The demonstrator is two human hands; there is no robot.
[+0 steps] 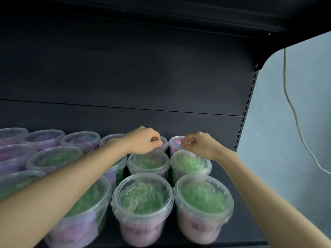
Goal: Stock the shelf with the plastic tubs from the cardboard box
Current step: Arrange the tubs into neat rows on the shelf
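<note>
Head view: left back tub (164,146) and right back tub (175,141) hard against shelf back wall (125,77). Left hand (145,140) curled on first rim, right hand (198,144) pinching second. Could pop a lid if tugged, or knock green tubs (143,194) forward of that wall with low forearms.

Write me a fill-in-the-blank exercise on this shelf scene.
1. The left hand and right hand reach the ___ row on the shelf.
2. The front right tub shows ___ filling under its lid.
3. A white cable hangs to the ___ of the shelf.
Missing: back; green; right.
</note>
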